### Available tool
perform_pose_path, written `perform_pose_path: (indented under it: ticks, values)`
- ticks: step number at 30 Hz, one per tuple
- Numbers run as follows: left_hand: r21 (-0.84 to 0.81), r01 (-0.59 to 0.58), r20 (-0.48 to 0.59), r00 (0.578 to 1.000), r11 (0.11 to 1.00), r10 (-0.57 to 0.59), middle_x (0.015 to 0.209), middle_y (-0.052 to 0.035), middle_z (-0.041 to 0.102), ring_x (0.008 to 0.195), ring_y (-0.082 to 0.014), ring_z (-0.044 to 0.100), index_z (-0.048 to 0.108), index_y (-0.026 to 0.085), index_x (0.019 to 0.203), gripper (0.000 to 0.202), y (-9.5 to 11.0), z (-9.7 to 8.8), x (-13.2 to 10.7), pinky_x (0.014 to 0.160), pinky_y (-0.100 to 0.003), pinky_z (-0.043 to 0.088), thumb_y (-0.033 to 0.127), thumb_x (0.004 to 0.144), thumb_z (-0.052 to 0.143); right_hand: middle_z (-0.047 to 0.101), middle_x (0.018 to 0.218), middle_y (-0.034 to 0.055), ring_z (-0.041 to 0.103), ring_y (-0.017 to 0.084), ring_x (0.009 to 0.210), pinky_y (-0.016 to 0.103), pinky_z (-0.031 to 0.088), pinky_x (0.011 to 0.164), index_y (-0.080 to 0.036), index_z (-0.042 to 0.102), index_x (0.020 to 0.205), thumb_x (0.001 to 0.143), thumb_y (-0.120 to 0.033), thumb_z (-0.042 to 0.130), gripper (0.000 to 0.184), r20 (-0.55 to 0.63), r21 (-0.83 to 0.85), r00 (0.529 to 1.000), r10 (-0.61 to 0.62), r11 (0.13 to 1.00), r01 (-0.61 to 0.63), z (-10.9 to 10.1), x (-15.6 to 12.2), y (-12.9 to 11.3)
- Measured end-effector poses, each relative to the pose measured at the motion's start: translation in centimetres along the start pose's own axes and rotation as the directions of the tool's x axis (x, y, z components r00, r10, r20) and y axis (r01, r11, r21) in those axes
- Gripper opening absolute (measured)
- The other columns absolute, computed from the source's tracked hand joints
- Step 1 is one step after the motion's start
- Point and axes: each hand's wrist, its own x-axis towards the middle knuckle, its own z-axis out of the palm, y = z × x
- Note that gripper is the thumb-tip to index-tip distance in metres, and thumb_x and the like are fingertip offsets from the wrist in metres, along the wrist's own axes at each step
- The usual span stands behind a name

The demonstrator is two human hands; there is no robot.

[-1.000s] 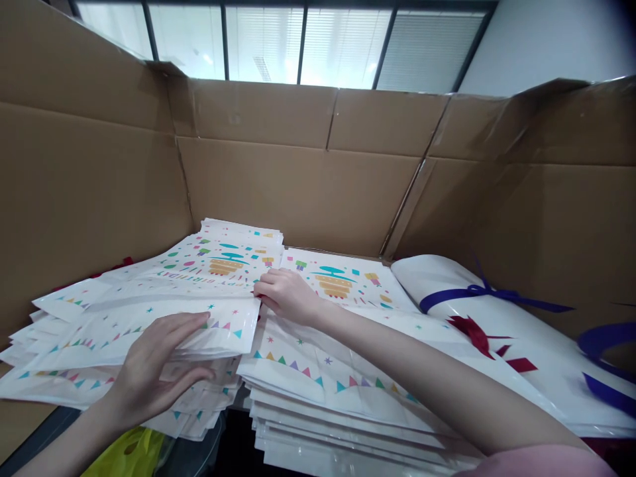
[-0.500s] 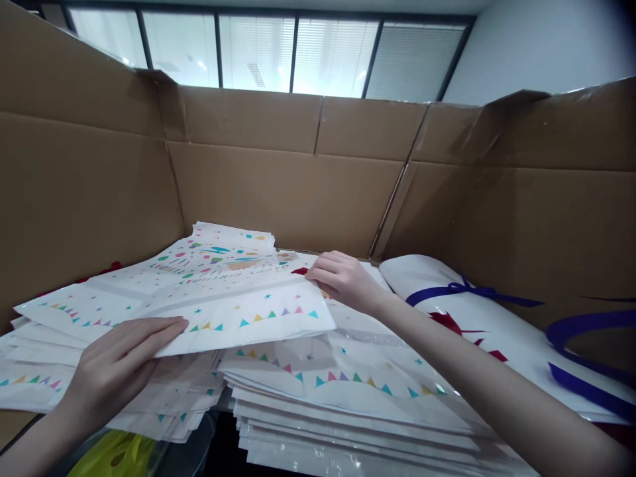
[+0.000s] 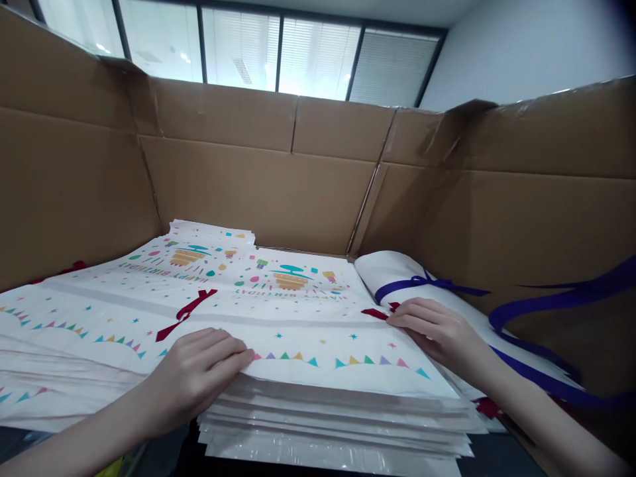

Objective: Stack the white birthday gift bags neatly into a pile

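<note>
A flat white bag [image 3: 318, 338] printed with bunting, stars and an upside-down "Happy Birthday" cake lies on top of the middle stack. My left hand [image 3: 206, 371] is closed on its front edge, left of the middle; the thumb is hidden. At the bag's right side, my right hand [image 3: 440, 331] pinches the end of a dark red ribbon [image 3: 373, 314]. Another red ribbon [image 3: 186, 315] lies by my left hand, over the left stack of similar printed bags [image 3: 89, 318]. Under the top bag, several more pieces show clear, shiny edges.
Tall cardboard walls [image 3: 248, 192] surround the stacks at the back and both sides. On the right lies a rolled white bundle [image 3: 387, 265] tied with a blue ribbon [image 3: 422, 281]. A loose blue ribbon [image 3: 536, 305] loops at the far right. Windows [image 3: 238, 46] show above.
The lifted bag has moved right from above the left stack and now lies flat on the middle stack. Both hands moved right with it, the right hand also lower.
</note>
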Motion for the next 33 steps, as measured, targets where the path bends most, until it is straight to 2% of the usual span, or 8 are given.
perform_pose_path:
  ticks: [6, 10, 14, 17, 20, 23, 30, 33]
  values:
    - [-0.028, 0.021, 0.068, 0.997, 0.999, -0.019, 0.087, -0.0057, 0.066, 0.075, -0.0176, 0.061, 0.059, 0.016, 0.101, 0.022, 2.2, 3.2, 2.8, 0.064, -0.03, 0.044, 0.008, 0.094, 0.039, 0.07, 0.104, 0.0097, 0.065, 0.027, 0.096, 0.045, 0.054, 0.08, -0.024, 0.069, 0.105, 0.088, -0.019, 0.05, 0.025, 0.193, -0.01, 0.975, 0.112, 0.994, -0.113, -1.4, -3.7, 1.5]
    - [-0.032, 0.044, 0.112, 0.993, 0.999, -0.04, 0.086, -0.0053, 0.064, 0.072, -0.0192, 0.058, 0.058, 0.015, 0.101, 0.022, 3.1, 4.5, 3.5, 0.061, -0.032, 0.042, 0.007, 0.092, 0.039, 0.067, 0.113, 0.011, 0.061, 0.029, 0.106, 0.045, 0.053, 0.083, -0.026, 0.063, 0.117, 0.082, -0.021, 0.059, 0.036, 0.209, 0.043, 0.975, 0.071, 0.996, -0.081, -2.9, -3.1, -1.9]
    - [-0.041, 0.075, 0.116, 0.991, 0.996, -0.07, 0.084, -0.0043, 0.063, 0.069, -0.0194, 0.055, 0.058, 0.016, 0.098, 0.021, 3.6, 5.0, 4.1, 0.059, -0.032, 0.04, 0.006, 0.092, 0.04, 0.069, 0.093, 0.0071, 0.062, 0.024, 0.091, 0.039, 0.05, 0.077, -0.023, 0.066, 0.098, 0.091, -0.019, 0.049, 0.02, 0.131, 0.055, 0.991, -0.03, 0.998, 0.023, -2.5, -0.7, -6.8]
    - [-0.07, 0.093, 0.127, 0.988, 0.993, -0.084, 0.083, -0.0043, 0.062, 0.069, -0.0194, 0.055, 0.058, 0.016, 0.097, 0.02, 3.8, 4.8, 4.3, 0.059, -0.032, 0.04, 0.009, 0.094, 0.039, 0.064, 0.075, 0.0049, 0.057, 0.02, 0.072, 0.035, 0.045, 0.068, -0.019, 0.064, 0.084, 0.092, -0.009, 0.038, 0.029, 0.065, 0.007, 0.996, -0.057, 0.998, 0.057, -1.2, 0.6, -8.7]
    - [-0.143, 0.124, 0.144, 0.984, 0.982, -0.103, 0.085, -0.0037, 0.063, 0.072, -0.0184, 0.057, 0.059, 0.017, 0.099, 0.016, 3.3, 4.0, 4.1, 0.061, -0.03, 0.041, 0.017, 0.097, 0.043, 0.058, 0.066, 0.0027, 0.05, 0.018, 0.062, 0.032, 0.039, 0.062, -0.018, 0.059, 0.074, 0.09, -0.006, 0.038, 0.029, 0.043, -0.002, 0.998, -0.038, 0.999, 0.038, -0.2, 0.9, -8.7]
    - [-0.244, 0.18, 0.165, 0.976, 0.953, -0.142, 0.089, -0.0034, 0.063, 0.077, -0.0161, 0.059, 0.06, 0.019, 0.101, 0.013, 2.3, 2.8, 3.3, 0.066, -0.026, 0.043, 0.022, 0.098, 0.048, 0.056, 0.065, 0.0009, 0.048, 0.017, 0.063, 0.03, 0.036, 0.062, -0.018, 0.052, 0.07, 0.089, -0.007, 0.042, 0.024, 0.052, 0.065, 0.998, 0.023, 0.998, -0.026, 0.1, 0.8, -7.8]
    - [-0.361, 0.288, 0.208, 0.952, 0.887, -0.225, 0.084, -0.0029, 0.063, 0.075, -0.0124, 0.059, 0.063, 0.018, 0.089, 0.019, 0.3, 1.4, 1.6, 0.067, -0.02, 0.044, 0.015, 0.097, 0.046, 0.055, 0.065, -0.0012, 0.046, 0.015, 0.063, 0.026, 0.032, 0.061, -0.018, 0.047, 0.066, 0.079, -0.002, 0.056, 0.022, 0.082, 0.169, 0.986, 0.143, 0.973, -0.155, 0.2, 1.0, -6.8]
    - [-0.436, 0.419, 0.275, 0.905, 0.796, -0.325, 0.078, -0.0018, 0.062, 0.072, -0.012, 0.058, 0.065, 0.017, 0.082, 0.017, 0.3, 1.3, 1.9, 0.065, -0.019, 0.042, 0.02, 0.094, 0.053, 0.056, 0.066, -0.0022, 0.048, 0.014, 0.065, 0.026, 0.033, 0.063, -0.018, 0.049, 0.064, 0.073, -0.007, 0.071, 0.027, 0.142, 0.208, 0.976, 0.167, 0.959, -0.194, 0.0, 1.4, -7.3]
